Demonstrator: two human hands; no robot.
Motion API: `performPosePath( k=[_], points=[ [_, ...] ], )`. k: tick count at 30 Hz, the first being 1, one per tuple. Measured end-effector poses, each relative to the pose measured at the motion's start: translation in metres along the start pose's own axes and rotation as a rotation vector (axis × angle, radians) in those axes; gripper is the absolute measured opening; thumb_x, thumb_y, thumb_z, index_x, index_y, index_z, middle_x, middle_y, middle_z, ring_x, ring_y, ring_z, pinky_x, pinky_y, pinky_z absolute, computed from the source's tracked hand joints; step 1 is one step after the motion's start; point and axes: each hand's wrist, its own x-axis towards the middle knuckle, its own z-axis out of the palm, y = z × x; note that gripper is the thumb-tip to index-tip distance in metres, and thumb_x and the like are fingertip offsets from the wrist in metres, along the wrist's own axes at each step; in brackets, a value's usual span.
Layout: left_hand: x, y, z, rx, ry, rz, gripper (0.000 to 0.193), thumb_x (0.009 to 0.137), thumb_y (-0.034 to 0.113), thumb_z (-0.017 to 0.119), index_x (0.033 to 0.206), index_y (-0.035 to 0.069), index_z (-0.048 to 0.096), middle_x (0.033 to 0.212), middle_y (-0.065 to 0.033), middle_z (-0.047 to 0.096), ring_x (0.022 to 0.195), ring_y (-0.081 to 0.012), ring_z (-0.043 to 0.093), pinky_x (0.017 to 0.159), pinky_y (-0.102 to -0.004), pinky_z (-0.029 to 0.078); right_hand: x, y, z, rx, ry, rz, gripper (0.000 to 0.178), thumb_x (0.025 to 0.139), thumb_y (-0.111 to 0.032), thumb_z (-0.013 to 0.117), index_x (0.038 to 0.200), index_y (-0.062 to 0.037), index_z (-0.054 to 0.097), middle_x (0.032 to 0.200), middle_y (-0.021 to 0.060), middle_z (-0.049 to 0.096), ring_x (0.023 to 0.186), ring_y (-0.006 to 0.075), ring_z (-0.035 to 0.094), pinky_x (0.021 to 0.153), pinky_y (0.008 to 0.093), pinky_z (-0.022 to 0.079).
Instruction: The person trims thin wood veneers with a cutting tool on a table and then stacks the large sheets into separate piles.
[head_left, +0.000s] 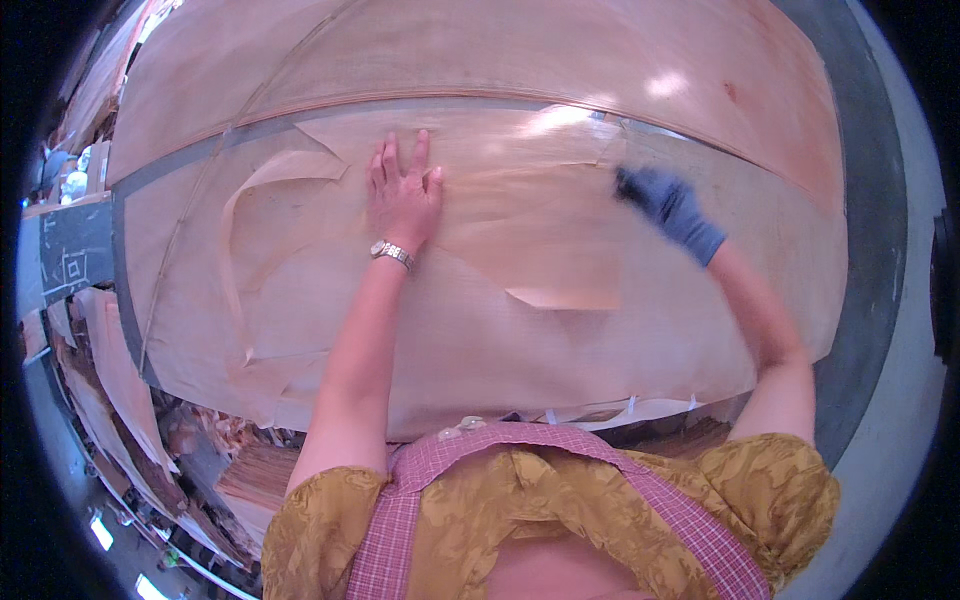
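Checked apron [385, 540] at bottom edge. Left hand [405, 195] flat, fingers spread, nothing gripped, at left side of veneer piece [545, 245] lying on large sheet [490, 360]. Right hand [670, 208], gloved, blurred, near piece's right edge; can't tell its grip.

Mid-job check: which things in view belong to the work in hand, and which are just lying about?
In hand:
- thin veneer piece, under the bare left hand
- broad veneer sheet beneath it
- gloved right hand, blurred; can't tell if it holds anything

Apparently lying about:
- veneer scraps below the near edge
- chalk-marked dark block, far left
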Motion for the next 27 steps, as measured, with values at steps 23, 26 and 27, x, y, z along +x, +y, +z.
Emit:
performPosePath(
  k=[23,26,27],
  points=[
    [0.05,-0.127,-0.034,0.033,-0.044,0.12,0.063,0.09,0.029,0.055,0.149,0.02,0.035,0.15,-0.0152,0.04,0.139,-0.0324,0.036,0.116,-0.0556,0.014,0.103,-0.198,0.077,-0.219,0.276,0.498,0.043,0.095,-0.03,0.053,0.133,-0.0089,0.053,0.134,0.0171,0.056,0.123,0.0314,0.054,0.099,0.0444,0.044],
    [0.034,-0.204,-0.035,0.406,-0.059,0.163,0.061,0.085,0.018,0.059,0.144,0.016,0.042,0.141,-0.0138,0.05,0.127,-0.0325,0.05,0.115,-0.0523,0.021,0.094,-0.2,0.108,-0.217,0.409,0.502,0.045,0.091,-0.023,0.056,0.133,-0.0095,0.052,0.135,0.0152,0.055,0.127,0.0309,0.051,0.103,0.0455,0.041],
    [0.03,-0.211,-0.048,0.339,-0.182,0.154,0.061,0.084,0.017,0.06,0.143,0.015,0.043,0.139,-0.0133,0.051,0.125,-0.0326,0.051,0.114,-0.0517,0.024,0.09,-0.2,0.111,-0.184,0.419,0.501,0.046,0.089,-0.021,0.057,0.133,-0.0091,0.053,0.134,0.0151,0.055,0.127,0.0318,0.05,0.103,0.0457,0.041]
  ],
)
